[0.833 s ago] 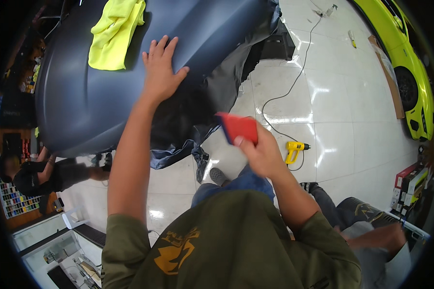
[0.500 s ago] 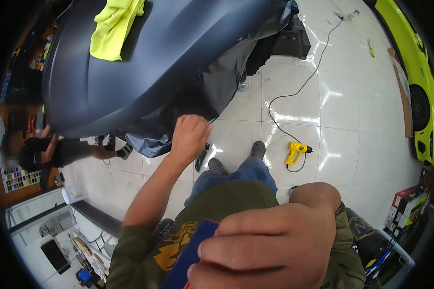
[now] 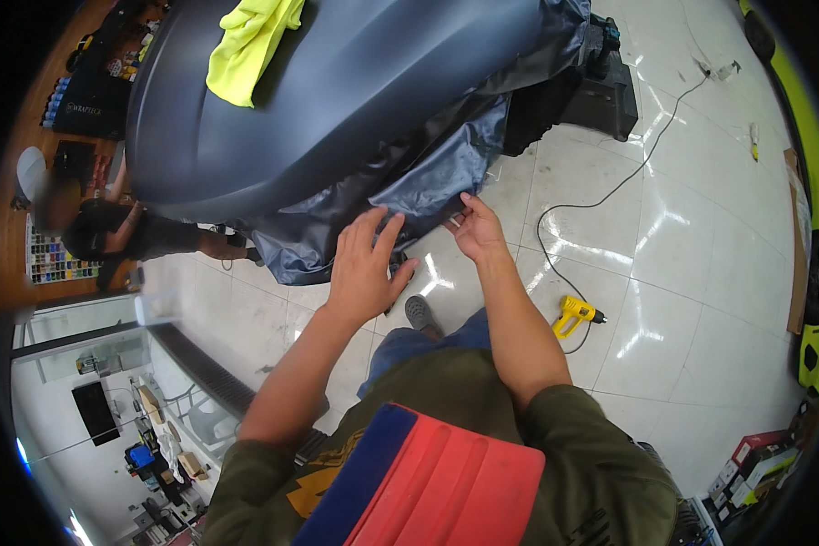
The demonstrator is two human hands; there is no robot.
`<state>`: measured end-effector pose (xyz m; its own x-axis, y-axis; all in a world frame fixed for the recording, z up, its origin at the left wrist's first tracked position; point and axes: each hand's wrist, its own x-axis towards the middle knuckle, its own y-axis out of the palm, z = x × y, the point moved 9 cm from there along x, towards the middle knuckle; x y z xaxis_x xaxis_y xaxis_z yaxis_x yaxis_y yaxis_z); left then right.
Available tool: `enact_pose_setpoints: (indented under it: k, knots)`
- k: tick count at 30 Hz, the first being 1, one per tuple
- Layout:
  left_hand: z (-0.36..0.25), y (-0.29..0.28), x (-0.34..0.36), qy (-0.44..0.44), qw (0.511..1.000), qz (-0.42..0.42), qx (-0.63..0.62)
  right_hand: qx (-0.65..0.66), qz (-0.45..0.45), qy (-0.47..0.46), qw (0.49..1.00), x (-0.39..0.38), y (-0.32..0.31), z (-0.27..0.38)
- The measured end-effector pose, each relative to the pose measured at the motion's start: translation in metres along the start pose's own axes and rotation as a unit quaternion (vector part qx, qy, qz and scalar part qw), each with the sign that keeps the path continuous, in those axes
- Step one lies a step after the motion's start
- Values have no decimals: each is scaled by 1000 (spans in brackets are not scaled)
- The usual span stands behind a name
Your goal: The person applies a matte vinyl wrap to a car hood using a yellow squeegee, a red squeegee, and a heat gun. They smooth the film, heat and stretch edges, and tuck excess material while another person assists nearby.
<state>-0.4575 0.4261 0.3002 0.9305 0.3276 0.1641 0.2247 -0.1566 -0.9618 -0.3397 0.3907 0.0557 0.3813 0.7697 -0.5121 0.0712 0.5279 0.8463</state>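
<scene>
A dark vinyl film [image 3: 437, 177] hangs in loose, shiny folds from the lower edge of a large curved, matte dark car body panel [image 3: 337, 100]. My left hand [image 3: 366, 271] lies against the hanging folds with its fingers spread, holding nothing. At the film's free edge, the thumb and fingers of my right hand [image 3: 476, 232] pinch the material. A squeegee [image 3: 446, 487], red with a dark blue edge strip, shows in front of my chest, in neither hand.
A bright yellow cloth [image 3: 255, 50] rests on the panel. On the tiled floor to the right lies a yellow heat gun [image 3: 577, 318] with its trailing cord [image 3: 601, 202]. Another person [image 3: 109, 223] is at the panel's left end. A lime-yellow car [image 3: 805, 118] stands far right.
My right hand has let go of the squeegee and moved forward to the film's edge. My left hand has opened and its fingers have spread. The view has shifted left.
</scene>
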Motion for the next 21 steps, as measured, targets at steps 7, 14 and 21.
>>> enact_pose_setpoints:
  k: [7,14,21]
  knots:
    - [-41,-29,15,-13,997,63,37,-238,204,-66,947,-146,127,30]
    - [-16,-89,28,-60,996,-60,-37,-341,369,-127,855,-174,210,43]
    - [4,-140,65,-81,985,-138,-66,-233,270,-10,934,-92,166,11]
